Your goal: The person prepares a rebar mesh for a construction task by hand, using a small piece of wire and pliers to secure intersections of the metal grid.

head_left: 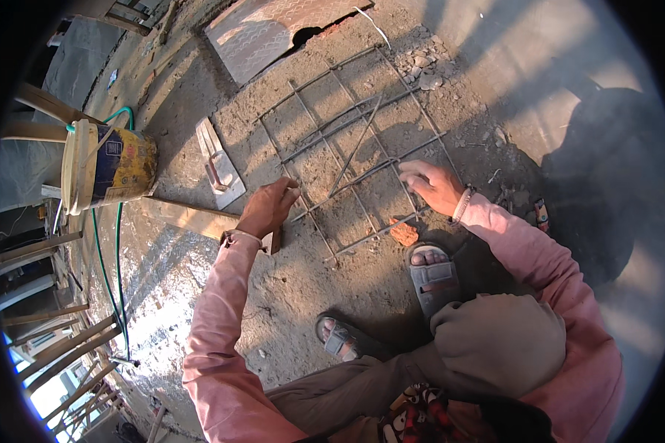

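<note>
A grid of thin steel rebar (355, 193) lies over the rough, dusty ground in front of me, its bars crossing in squares, with one loose-looking bar set diagonally. My left hand (267, 207) is closed at the grid's left side, fingertips pinched on a bar there. On the right side, my right hand (434, 187) has its fingers curled round a bar close to a crossing. The palm sides of both hands are hidden. A broken piece of orange brick (404, 232) sits by the grid's near edge, just ahead of my sandalled right foot (433, 275).
Left of the grid lie a steel plastering trowel (220, 166) and a wooden plank (188, 215). A yellow and blue bucket (114, 164) stands beyond, with a green hose (120, 273) nearby. Patterned sheeting (262, 37) and rubble (428, 70) lie at the far side.
</note>
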Action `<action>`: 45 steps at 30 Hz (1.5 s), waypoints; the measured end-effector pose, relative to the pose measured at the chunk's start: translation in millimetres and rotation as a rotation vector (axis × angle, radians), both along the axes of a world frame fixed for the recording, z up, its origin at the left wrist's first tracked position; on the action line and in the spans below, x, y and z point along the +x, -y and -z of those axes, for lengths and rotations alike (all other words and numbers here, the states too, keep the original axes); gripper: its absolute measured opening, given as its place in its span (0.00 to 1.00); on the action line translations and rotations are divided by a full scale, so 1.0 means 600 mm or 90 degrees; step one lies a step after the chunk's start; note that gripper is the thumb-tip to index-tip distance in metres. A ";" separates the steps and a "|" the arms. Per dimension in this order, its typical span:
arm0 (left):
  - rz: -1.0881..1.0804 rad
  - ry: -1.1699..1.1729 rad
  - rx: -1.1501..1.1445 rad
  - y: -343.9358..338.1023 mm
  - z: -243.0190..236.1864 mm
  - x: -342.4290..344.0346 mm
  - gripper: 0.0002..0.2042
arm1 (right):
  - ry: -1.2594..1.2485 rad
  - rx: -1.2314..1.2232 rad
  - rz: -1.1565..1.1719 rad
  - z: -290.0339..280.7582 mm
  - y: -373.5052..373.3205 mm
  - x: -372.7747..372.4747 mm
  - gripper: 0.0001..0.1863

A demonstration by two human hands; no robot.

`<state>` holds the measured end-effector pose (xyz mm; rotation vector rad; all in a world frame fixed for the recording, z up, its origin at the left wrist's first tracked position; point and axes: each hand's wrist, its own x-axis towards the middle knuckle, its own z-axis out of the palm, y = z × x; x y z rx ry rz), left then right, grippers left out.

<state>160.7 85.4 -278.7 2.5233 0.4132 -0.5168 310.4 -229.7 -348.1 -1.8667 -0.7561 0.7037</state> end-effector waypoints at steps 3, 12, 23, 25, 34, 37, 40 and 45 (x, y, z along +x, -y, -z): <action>0.043 -0.097 0.001 -0.010 -0.035 -0.085 0.15 | 0.326 0.103 -0.049 -0.029 -0.087 0.019 0.16; 0.147 -0.142 -0.118 0.123 0.040 -0.224 0.15 | 0.443 -0.277 -0.516 -0.044 -0.241 0.070 0.24; 0.206 -0.137 -0.126 0.125 0.069 -0.256 0.15 | 0.396 -0.100 -0.501 -0.079 -0.270 0.071 0.29; 0.215 -0.127 -0.126 0.123 0.067 -0.258 0.16 | 0.434 -0.096 -0.495 -0.070 -0.263 0.061 0.29; 0.181 -0.127 -0.139 0.125 0.090 -0.276 0.18 | 0.501 -0.132 -0.520 -0.021 -0.238 0.066 0.24; 0.182 -0.129 -0.128 0.118 0.098 -0.272 0.17 | 0.474 -0.115 -0.548 -0.033 -0.243 0.067 0.20; 0.206 -0.112 -0.101 0.110 0.115 -0.263 0.16 | 0.478 -0.071 -0.503 -0.073 -0.250 0.053 0.16; 0.227 -0.103 -0.080 0.103 0.133 -0.232 0.15 | 0.577 -0.128 -0.547 -0.209 -0.299 0.053 0.08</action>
